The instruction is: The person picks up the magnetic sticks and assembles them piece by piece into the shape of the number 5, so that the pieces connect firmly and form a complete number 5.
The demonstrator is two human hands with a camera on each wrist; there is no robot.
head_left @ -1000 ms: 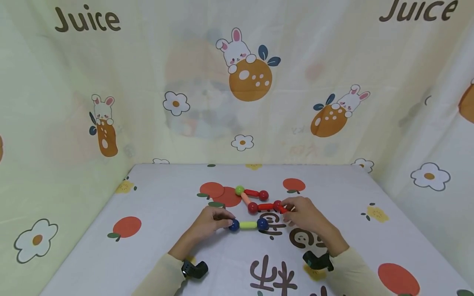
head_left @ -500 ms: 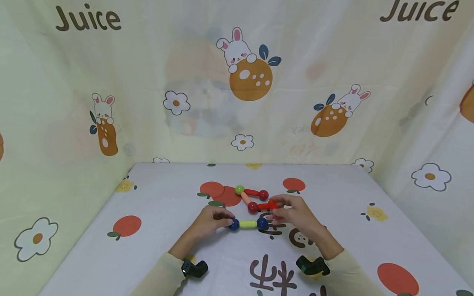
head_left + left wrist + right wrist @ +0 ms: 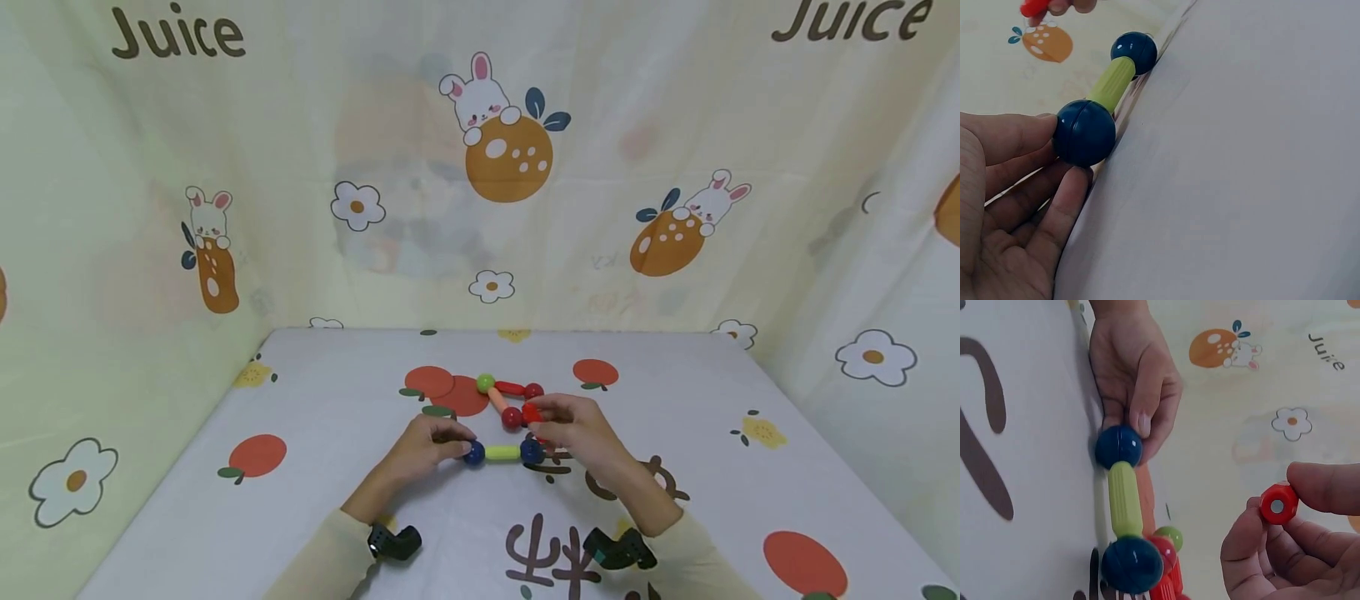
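My left hand point(image 3: 431, 450) pinches the left blue ball point(image 3: 1084, 132) of a short bar on the cloth. A yellow-green magnetic rod point(image 3: 502, 452) joins it to a second blue ball point(image 3: 532, 451). Between thumb and fingers, my right hand point(image 3: 577, 433) grips a red magnetic rod point(image 3: 1279, 505) above the right end of the bar; its silver end faces the right wrist camera. Just behind lies a chain: a green ball point(image 3: 486, 383), a red rod point(image 3: 510, 388) to a dark red ball point(image 3: 533, 391), and an orange rod point(image 3: 498, 401) to another red ball point(image 3: 512, 417). My right hand covers part of it.
The white tablecloth point(image 3: 337, 392) carries printed fruit and brown lettering. A hanging patterned curtain point(image 3: 405, 125) stands behind the table and at both sides. Black cameras sit on the left wrist point(image 3: 395, 542) and right wrist point(image 3: 619, 549).
My right hand has moved left with the red rod, over the right side of the chain and toward the right blue ball. My left hand and the blue-ended bar have stayed put.
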